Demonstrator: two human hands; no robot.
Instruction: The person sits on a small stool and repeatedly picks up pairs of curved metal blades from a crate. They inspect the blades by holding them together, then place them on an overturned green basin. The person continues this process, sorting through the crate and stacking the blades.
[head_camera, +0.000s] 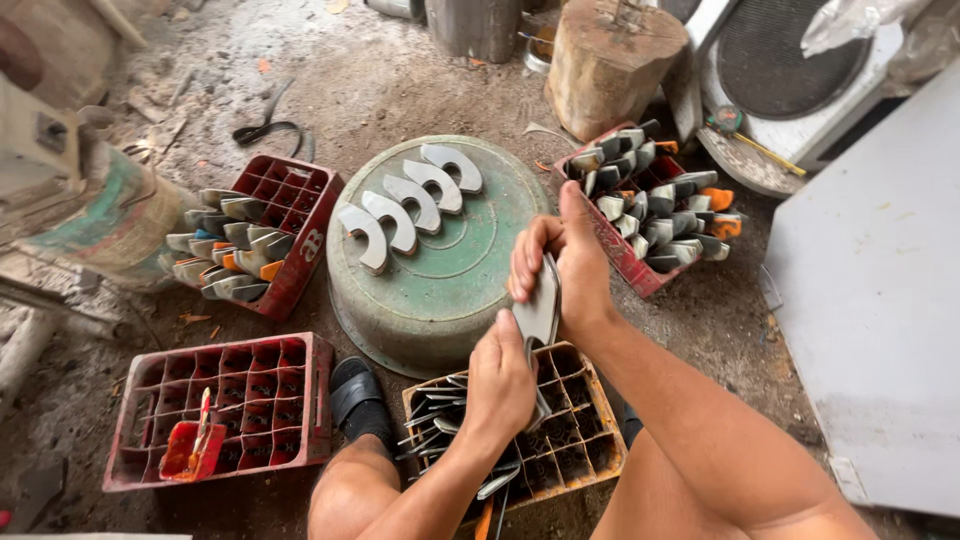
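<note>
Right hand: the right hand (560, 262) is up over the near edge of the basin, fingers curled and clamped on the top end of a flat grey metal blade (540, 305).
Left hand: the left hand (500, 380) sits just below it, closed in a fist round the lower end of that same blade, knuckles towards us.
Blade: held between both hands, standing nearly upright on its edge, above the gap between the basin and the yellow crate.
Basin: a round green basin (470, 280) lies upside down on the dirt floor, right in the middle of things.
On the basin: four curved grey metal pieces (410, 205) lie in a slanting row across its upturned bottom, each overlapping or just beside the next.
Yellow crate: a worn yellow crate (575, 440) with small compartments sits between the person's knees, under the left hand; thin blades (440, 420) stick out of its left side.
Left crate, far: a red crate (300, 215) left of the basin, its near half packed with grey blades (225, 245), some with orange ends.
Left crate, near: another red crate (215, 405) with open cells, and a small red holder (190, 450) in its front corner.
Right crate: a third red crate (625, 255) right of the basin, crammed with blades (655, 205) leaning outward.
Behind: a wooden stump (610, 60) stands beyond the basin.
Foot: a black sandal (358, 400) between the near red crate and the yellow one.
</note>
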